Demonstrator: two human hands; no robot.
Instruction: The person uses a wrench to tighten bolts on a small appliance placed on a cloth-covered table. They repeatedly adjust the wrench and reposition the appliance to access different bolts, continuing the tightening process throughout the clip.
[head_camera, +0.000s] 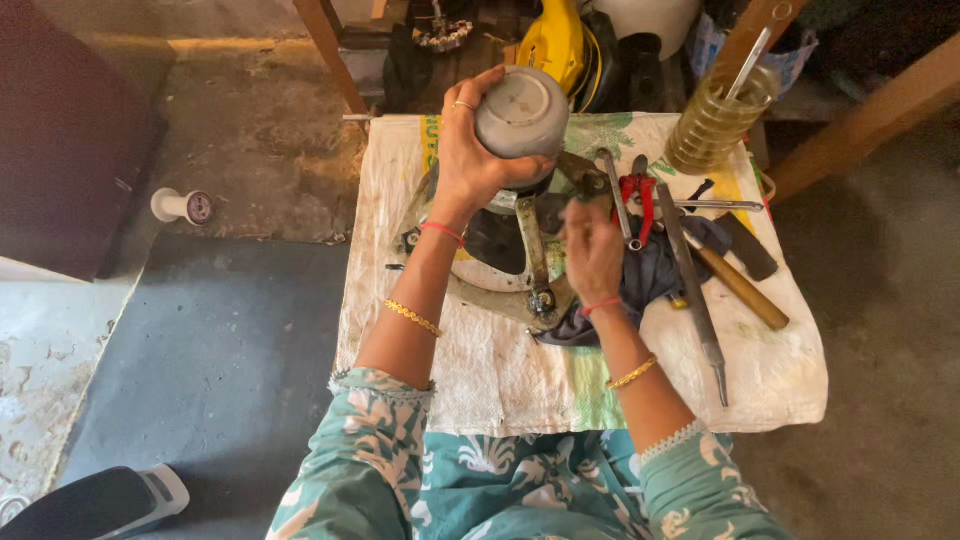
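1. At the upper centre of the frame, the left hand (468, 160) is gripping a round grey bowl-shaped part (522, 112), its fingers wrapping the rim and holding it raised above the metal frame piece (520, 262).
2. Just below the middle of the frame, the right hand (592, 250) is curling closed over a dark cloth (650, 275); whether it is pinching the cloth or something small, I cannot tell.
3. The metal frame piece is lying on a pale sack cloth (500, 370) that is covering the bench, directly under both hands.
4. Right of the hands, red-handled pliers (638, 195), a long flat file (692, 290) and a wooden-handled tool (742, 290) are lying near one another, the file crossing the cloth's edge.
5. At the upper right, a ribbed yellowish jar (715, 120) is standing on the bench corner with a metal rod poking out of it.
6. At the left, a small white spool (183, 206) is lying on the floor, well apart from the bench.
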